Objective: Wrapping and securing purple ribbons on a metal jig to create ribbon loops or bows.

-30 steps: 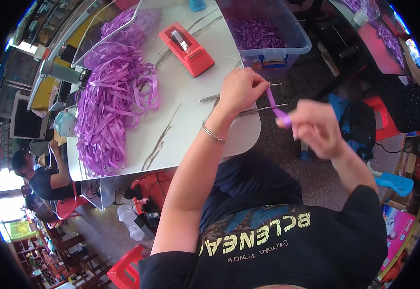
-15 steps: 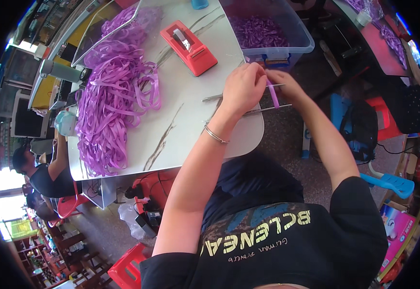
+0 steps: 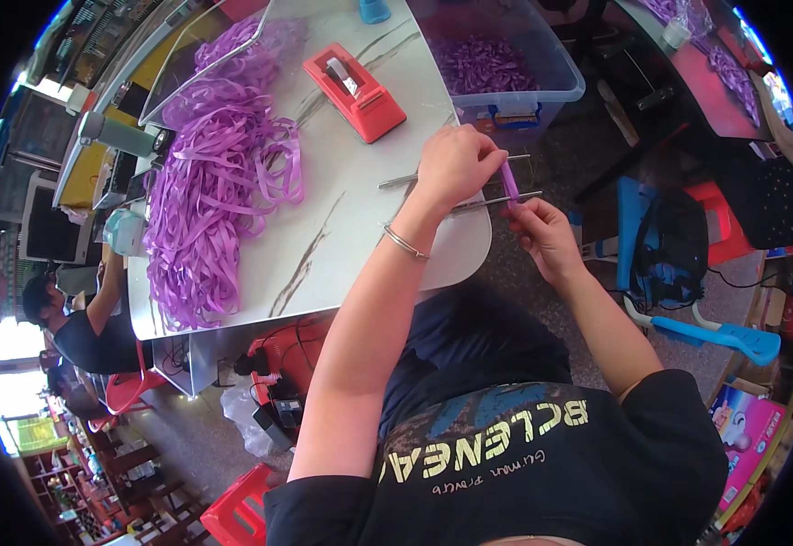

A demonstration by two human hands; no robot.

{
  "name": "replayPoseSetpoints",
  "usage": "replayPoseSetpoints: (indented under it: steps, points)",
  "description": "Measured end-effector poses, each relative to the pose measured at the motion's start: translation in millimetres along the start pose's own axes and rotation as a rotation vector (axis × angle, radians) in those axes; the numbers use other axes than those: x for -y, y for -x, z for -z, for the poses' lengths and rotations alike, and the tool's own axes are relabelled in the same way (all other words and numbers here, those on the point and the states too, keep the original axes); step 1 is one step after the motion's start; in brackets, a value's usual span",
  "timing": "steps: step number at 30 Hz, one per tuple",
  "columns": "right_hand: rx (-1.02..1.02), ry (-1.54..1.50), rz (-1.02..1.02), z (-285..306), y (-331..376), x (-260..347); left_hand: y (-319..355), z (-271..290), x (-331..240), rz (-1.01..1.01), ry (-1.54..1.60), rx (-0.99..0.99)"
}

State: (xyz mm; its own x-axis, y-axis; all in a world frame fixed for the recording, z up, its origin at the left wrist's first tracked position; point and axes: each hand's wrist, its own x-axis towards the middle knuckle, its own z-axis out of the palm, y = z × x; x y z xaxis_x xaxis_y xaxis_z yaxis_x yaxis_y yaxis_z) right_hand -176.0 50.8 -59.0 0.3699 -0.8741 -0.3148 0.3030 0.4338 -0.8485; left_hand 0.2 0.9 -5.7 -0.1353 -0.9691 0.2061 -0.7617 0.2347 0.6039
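Two thin metal rods (image 3: 528,194) stick out past the right edge of the white table (image 3: 342,246). A purple ribbon (image 3: 508,181) spans from one rod to the other, beyond the table's edge. My left hand (image 3: 454,166) is over the rods, its fingers closed at the ribbon's upper part. Lower down, my right hand (image 3: 545,238) pinches the ribbon by the nearer rod. A big heap of loose purple ribbon (image 3: 205,209) covers the table's left side. Behind my left hand stands a red tape dispenser (image 3: 365,105).
Right of the table is a clear plastic bin (image 3: 556,86) with purple ribbon pieces (image 3: 488,68) inside. A green bottle (image 3: 119,135) lies by the heap. A person in black (image 3: 91,337) sits at far left. A blue chair part (image 3: 733,337) and a dark bag (image 3: 674,250) are at right.
My right hand has moved down and toward me, from beside my left hand to the nearer rod. The ribbon now shows between the hands. My left hand has barely shifted.
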Motion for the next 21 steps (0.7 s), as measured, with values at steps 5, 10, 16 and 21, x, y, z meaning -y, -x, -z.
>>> replayPoseSetpoints:
  steps: [5, 10, 16, 21]
  points:
    - [-0.057, -0.039, -0.02, -3.5, 5.2, 8.3, -0.5, -0.4, -0.9, -0.001, 0.0, 0.007]
    - [-0.004, -0.006, -0.127, 1.7, 1.1, 13.1, -0.3, 2.0, -2.9, 0.005, 0.014, 0.013]
    - [0.048, 0.068, -0.213, 1.7, 1.2, 16.4, 5.7, 10.2, -6.1, 0.038, 0.035, 0.079]
    - [0.08, 0.103, -0.229, 3.8, 3.7, 21.2, 44.8, 22.8, -31.1, 0.126, 0.808, 0.037]
